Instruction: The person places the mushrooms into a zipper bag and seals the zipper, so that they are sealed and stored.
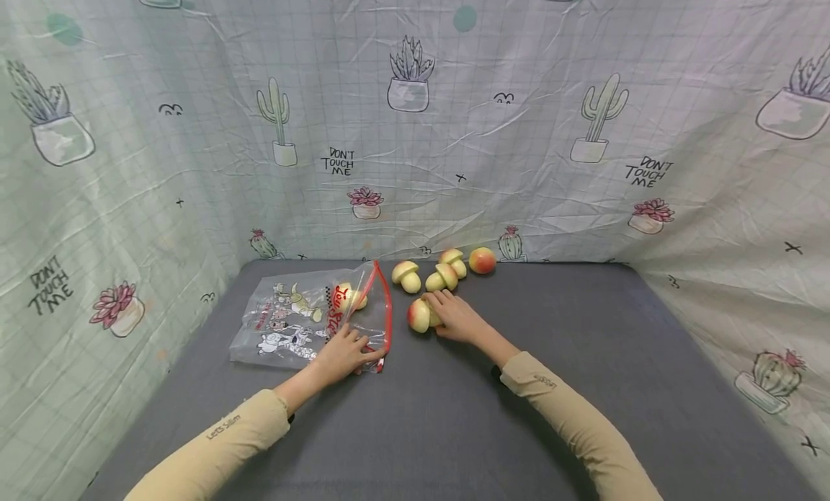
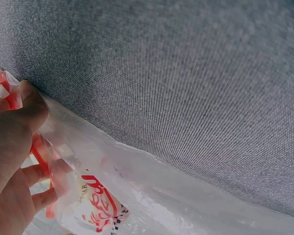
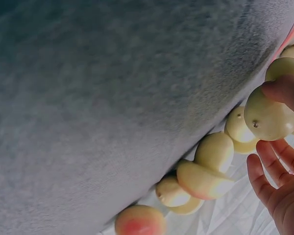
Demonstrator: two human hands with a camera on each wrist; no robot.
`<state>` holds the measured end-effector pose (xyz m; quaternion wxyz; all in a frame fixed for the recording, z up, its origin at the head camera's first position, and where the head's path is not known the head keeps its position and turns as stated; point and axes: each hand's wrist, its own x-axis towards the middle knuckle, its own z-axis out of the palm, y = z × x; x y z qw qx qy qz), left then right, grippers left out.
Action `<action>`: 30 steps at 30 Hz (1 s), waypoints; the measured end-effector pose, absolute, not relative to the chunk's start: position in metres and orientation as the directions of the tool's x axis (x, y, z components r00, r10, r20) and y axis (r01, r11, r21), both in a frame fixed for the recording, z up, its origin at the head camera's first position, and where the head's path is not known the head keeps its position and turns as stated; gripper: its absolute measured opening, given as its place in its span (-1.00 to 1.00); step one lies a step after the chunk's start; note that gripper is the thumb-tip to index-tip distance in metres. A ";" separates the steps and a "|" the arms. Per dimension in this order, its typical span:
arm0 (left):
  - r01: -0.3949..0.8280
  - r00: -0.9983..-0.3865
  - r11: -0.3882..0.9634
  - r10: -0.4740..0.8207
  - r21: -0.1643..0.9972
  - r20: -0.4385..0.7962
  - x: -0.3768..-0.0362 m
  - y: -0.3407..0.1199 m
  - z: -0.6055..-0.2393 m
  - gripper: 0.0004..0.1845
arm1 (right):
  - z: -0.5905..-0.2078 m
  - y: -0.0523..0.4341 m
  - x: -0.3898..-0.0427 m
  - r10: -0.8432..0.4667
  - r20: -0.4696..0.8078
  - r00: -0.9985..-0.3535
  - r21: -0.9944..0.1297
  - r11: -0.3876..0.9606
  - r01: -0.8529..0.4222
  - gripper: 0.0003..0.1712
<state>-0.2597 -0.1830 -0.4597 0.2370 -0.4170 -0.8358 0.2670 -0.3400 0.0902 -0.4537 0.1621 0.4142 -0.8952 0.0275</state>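
Note:
My left hand point(image 1: 344, 355) holds the red-edged mouth of a clear zip bag point(image 1: 259, 342) at its near corner. In the left wrist view the thumb lies on the bag's edge, with fingers showing through the plastic. Inside the bag is a yellowish mushroom point(image 1: 357, 300), partly behind the red print. My right hand point(image 1: 457, 318) grips another toy-like mushroom point(image 1: 418, 316) by its stem, its red-and-yellow cap facing the bag mouth. In the right wrist view the thumb presses on the round stem end of this mushroom point(image 3: 269, 115).
Behind the right hand lie three more mushrooms, one alone point(image 1: 406, 276) and two close together point(image 1: 443, 277). A round red-and-yellow piece point(image 1: 482, 260) sits at their right. The dark grey table point(image 1: 454, 429) meets a printed cloth backdrop point(image 1: 454, 148) along its back edge.

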 end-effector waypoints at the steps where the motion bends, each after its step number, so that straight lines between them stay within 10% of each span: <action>1: 0.570 -0.541 0.510 0.823 -0.644 0.172 -0.260 -0.183 -0.460 -0.40 | -0.453 0.089 -0.340 -0.734 0.314 -0.603 0.079 0.653 -0.753 -0.26; 30: 0.539 -0.551 0.505 0.817 -0.675 0.171 -0.259 -0.183 -0.460 -0.38 | -0.445 0.047 -0.337 -0.738 0.324 -0.593 0.072 0.644 -0.762 -0.24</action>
